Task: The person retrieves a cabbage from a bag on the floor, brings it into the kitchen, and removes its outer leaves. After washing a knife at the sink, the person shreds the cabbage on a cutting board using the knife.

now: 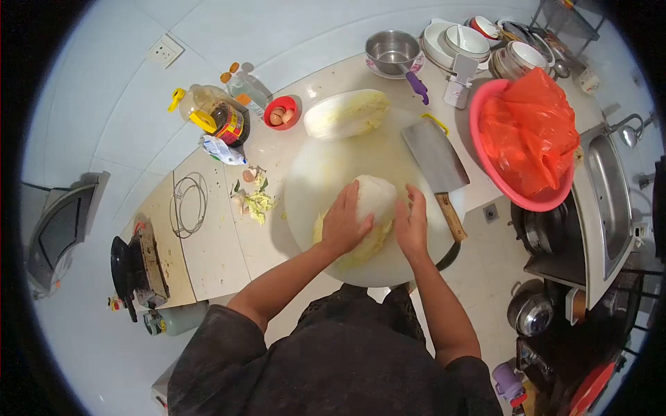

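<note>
A napa cabbage (375, 199) lies on the round white cutting board (305, 163), its pale base end pointing away from me. My left hand (345, 222) rests on the cabbage's left side, fingers spread and thumb across it. On the other side, my right hand (412, 220) is held upright with its fingers apart, close beside the cabbage. Yellow leaves show under and below my left hand. A second cabbage (347, 114) lies at the board's far edge. To the right, a cleaver (437, 156) with a wooden handle lies on the board, handle toward me.
A red bowl (280, 113) of eggs, bottles (229, 123) and leaf scraps (258, 204) are at left. A pot (393, 52) with a purple handle stands behind the board. At right are a pink basin (479, 118) with a red bag, stacked dishes (467, 41) and a sink (612, 194).
</note>
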Demonstrator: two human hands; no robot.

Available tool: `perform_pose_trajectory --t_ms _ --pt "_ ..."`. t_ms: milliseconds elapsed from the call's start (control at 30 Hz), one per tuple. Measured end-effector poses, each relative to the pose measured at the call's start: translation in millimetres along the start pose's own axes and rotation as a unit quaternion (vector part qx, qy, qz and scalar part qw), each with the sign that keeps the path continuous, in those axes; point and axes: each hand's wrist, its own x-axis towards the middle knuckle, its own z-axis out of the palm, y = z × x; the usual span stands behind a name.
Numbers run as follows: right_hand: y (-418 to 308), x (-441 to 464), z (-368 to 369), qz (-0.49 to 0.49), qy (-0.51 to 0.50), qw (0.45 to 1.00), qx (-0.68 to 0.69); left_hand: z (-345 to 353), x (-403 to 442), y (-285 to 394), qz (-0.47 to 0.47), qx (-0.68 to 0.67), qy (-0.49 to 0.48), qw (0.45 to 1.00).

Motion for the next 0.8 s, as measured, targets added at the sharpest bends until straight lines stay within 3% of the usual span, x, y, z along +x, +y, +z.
perform_pose_trajectory --t_ms 133,233,400,467,600,700,800 --pt "-11 40 29 -0.04 -0.104 0.993 -0.032 7 2 -10 0.007 -0.003 0.003 1.0" --pt "-3 42 41 -0.079 -0.086 0.989 -0.088 2 6 -9 0.003 -0.009 -0.007 1.0" --pt "3 22 46 -0.027 -0.027 0.998 -0.043 -23 11 3 -0.033 0.014 -0.107 0.994" --pt "4 9 45 -0.013 -0.007 0.999 -0.036 -18 3 4 -0.035 0.039 -0.104 0.993" --pt "11 1 39 -0.064 -0.013 0.996 -0.064 -4 -11 9 -0.032 0.028 -0.053 0.998" --pt "20 4 39 -0.117 -0.012 0.991 -0.071 8 -12 4 0.028 0.042 0.023 0.998" --pt "27 7 42 -0.148 0.001 0.985 -0.084 12 -11 -1 0.054 0.046 0.038 0.997"
